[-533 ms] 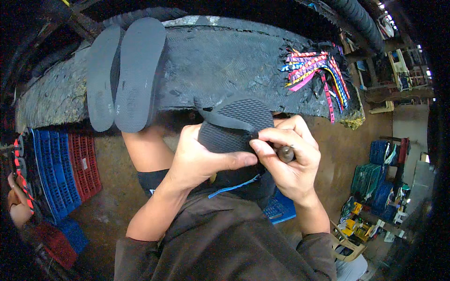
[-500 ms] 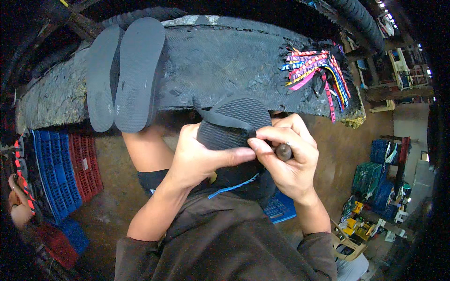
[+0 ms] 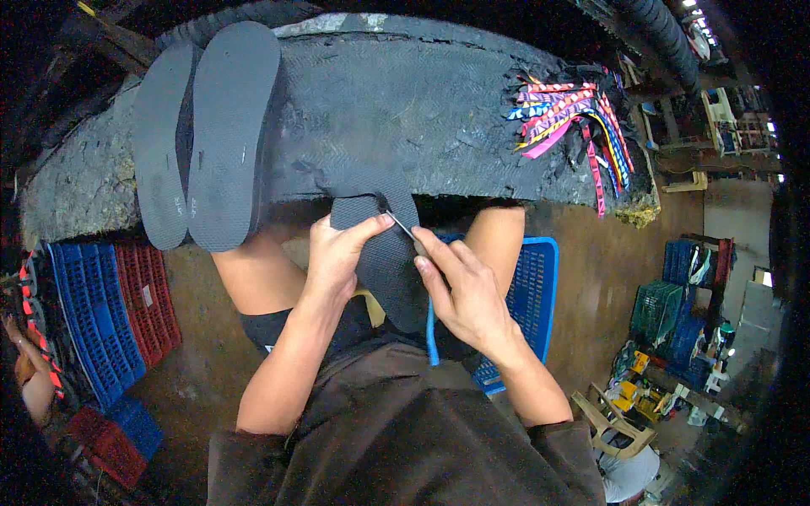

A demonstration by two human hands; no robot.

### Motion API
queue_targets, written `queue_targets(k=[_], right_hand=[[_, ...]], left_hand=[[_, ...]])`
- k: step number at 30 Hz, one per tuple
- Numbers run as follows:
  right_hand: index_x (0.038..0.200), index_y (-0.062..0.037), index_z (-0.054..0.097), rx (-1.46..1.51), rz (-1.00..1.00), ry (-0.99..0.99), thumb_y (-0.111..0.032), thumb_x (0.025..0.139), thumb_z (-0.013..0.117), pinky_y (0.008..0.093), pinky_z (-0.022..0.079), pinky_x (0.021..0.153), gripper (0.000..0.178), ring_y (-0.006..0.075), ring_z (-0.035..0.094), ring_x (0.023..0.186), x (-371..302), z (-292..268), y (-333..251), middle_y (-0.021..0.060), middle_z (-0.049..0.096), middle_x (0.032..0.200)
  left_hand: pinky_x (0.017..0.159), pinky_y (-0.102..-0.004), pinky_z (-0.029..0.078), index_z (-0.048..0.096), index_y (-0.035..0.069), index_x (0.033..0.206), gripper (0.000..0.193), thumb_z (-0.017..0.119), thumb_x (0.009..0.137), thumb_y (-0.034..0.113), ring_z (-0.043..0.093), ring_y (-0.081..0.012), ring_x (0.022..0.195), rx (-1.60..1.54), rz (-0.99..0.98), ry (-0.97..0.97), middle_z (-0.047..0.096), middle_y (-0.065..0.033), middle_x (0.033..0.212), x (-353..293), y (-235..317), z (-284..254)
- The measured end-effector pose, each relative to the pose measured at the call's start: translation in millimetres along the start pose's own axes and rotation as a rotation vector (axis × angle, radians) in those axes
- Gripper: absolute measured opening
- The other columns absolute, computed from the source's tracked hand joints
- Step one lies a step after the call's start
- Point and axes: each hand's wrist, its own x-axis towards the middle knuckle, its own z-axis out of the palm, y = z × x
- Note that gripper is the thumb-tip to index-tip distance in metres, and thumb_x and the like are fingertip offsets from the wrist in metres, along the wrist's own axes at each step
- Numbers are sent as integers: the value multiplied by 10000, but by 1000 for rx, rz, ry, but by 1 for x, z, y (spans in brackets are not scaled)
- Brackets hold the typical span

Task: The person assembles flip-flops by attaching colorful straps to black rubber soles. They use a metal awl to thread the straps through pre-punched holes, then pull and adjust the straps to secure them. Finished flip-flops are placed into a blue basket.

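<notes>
A dark grey flip-flop sole (image 3: 390, 282) rests lengthwise over my lap, its upper end near the bench's front edge. My left hand (image 3: 336, 257) grips its left side, thumb pressed on top beside the strap hole area. Closed round a slim awl-like tool (image 3: 402, 225), my right hand (image 3: 464, 295) points the thin metal shaft at that same spot, close to the left thumb. The tool's handle is mostly hidden in the palm. A black strap piece at the sole's upper end is hard to make out. Below hangs a narrow blue strip (image 3: 432, 336).
Two grey soles (image 3: 236, 126) lie side by side on the left of the worn dark bench (image 3: 380, 93). Colourful patterned straps (image 3: 565, 118) are bunched at its right. Blue (image 3: 97, 312) and red crates (image 3: 145, 295) stand left; a blue basket (image 3: 536, 295) is by my right leg.
The flip-flop has gone from raised and tilted to lying lengthwise, lower and further left. My right hand has shifted left and turned the tool, so its metal shaft now shows.
</notes>
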Motion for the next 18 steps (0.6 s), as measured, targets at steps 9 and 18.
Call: queue_targets(k=[9, 18], right_hand=[[1145, -55, 734, -697, -167, 21, -169, 920, 656, 432, 627, 618, 264, 285, 776, 741, 30, -17, -55, 93, 733, 876], [1001, -77, 709, -653, -221, 6, -156, 911, 666, 446, 611, 625, 127, 270, 752, 786, 17, -56, -92, 87, 710, 861]], left_hand=[[754, -314, 571, 729, 8, 1027, 198, 825, 855, 30, 698, -136, 826, 76, 161, 94, 752, -34, 973, -7, -10, 7], [820, -283, 537, 752, -14, 1045, 279, 875, 809, 69, 651, -105, 861, 257, 267, 165, 744, 6, 980, -21, 3, 14]])
